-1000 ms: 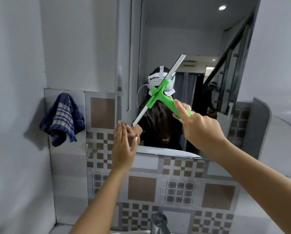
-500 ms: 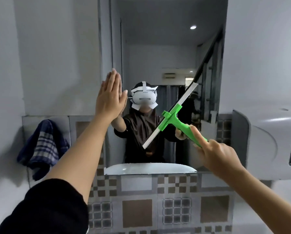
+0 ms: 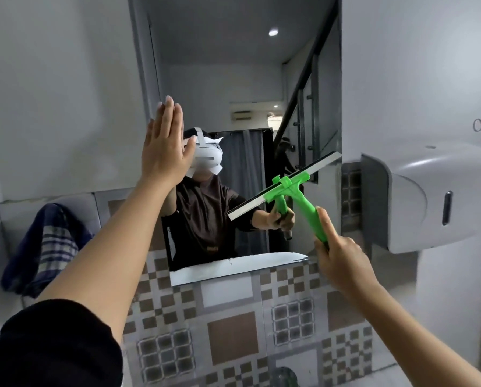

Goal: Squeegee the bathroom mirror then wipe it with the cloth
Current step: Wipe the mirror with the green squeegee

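Observation:
The bathroom mirror (image 3: 233, 79) hangs on the wall straight ahead, above patterned tiles. My right hand (image 3: 342, 261) grips the handle of a green squeegee (image 3: 292, 191), whose blade lies slanted against the mirror's lower right part, reaching its right edge. My left hand (image 3: 165, 146) is raised flat, fingers together, palm on the mirror's left side. A blue checked cloth (image 3: 43, 247) hangs on the tiled wall to the left of the mirror.
A grey wall dispenser (image 3: 435, 199) sticks out just right of the mirror, close to the squeegee blade's end. Brown and grey patterned tiles (image 3: 233, 331) cover the wall below. A tap top (image 3: 285, 377) shows at the bottom edge.
My left hand rose from the mirror's lower left corner to a flat hold higher up. The squeegee moved down and right, its blade turning flatter, toward the mirror's right edge.

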A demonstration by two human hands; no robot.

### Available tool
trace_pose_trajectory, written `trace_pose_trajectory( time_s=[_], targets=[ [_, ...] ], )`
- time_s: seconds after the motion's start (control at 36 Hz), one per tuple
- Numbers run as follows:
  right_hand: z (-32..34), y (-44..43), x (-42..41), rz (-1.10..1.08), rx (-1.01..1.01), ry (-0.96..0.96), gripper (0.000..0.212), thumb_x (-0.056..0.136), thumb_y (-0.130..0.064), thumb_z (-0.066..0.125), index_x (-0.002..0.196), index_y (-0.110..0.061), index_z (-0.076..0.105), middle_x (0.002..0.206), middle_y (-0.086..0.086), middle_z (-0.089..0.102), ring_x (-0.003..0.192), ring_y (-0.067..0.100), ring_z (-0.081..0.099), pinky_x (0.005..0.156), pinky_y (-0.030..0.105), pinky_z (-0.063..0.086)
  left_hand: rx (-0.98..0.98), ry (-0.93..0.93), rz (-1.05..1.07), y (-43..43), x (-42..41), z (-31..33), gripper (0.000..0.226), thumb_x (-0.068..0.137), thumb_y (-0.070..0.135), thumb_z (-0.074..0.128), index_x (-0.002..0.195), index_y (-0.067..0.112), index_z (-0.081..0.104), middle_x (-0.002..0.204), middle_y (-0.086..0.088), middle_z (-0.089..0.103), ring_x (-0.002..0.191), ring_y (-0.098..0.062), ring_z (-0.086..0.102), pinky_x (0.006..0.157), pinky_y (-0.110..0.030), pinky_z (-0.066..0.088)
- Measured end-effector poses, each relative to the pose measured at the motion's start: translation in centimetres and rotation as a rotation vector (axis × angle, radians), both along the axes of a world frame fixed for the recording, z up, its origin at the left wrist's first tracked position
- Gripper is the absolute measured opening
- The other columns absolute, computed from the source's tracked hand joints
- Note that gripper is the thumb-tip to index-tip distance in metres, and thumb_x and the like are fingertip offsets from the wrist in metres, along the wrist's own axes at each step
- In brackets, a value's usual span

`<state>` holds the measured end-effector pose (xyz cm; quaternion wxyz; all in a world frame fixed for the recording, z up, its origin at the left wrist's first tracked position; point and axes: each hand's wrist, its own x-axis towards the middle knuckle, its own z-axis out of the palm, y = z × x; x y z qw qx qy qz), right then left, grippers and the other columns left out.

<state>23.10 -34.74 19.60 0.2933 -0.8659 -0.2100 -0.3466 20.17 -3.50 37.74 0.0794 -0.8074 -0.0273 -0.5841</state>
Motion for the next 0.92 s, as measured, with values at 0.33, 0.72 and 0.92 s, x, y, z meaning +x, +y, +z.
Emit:
trace_pose_trajectory(
  time_s=[0.33,0.72,0.92],
  targets=[
    [-2.6,5.0,-2.3,0.109,0.411,0.186,0.063,0.096,-0.027,0.042,0.146,-0.038,0.004,0.07,0.013,0.054,0.054,0.026,0.052,0.052,0.039,0.049,0.02,0.037,-0.039,0.4,-0.3,0.1,0.067,0.095,0.032,0.043,0.148,0.009,0.008,0.158,-0.009,0.002,0.145,-0.025,0.0,0.117,-0.035,0.002],
    [-4.1,12.9,-6.6,0.232,0.728,0.318,0.062,0.097,-0.02,0.04,0.147,-0.032,0.005,0.062,0.007,0.044,0.048,0.016,0.037,0.044,0.03,0.038,0.097,0.115,-0.038,1.1,-1.8,-1.4,0.068,0.096,0.033,0.041,0.148,0.011,0.004,0.158,-0.009,-0.003,0.145,-0.024,-0.003,0.115,-0.033,-0.001],
    [-4.9,16.3,-8.8,0.251,0.72,0.32,0.066,0.097,-0.019,0.039,0.147,-0.032,-0.003,0.056,0.003,0.036,0.045,0.013,0.032,0.043,0.03,0.034,0.107,0.137,-0.049,1.4,-2.0,-2.4,0.065,0.097,0.029,0.04,0.148,0.009,0.005,0.157,-0.011,0.0,0.145,-0.025,-0.001,0.117,-0.035,0.003]
  ],
)
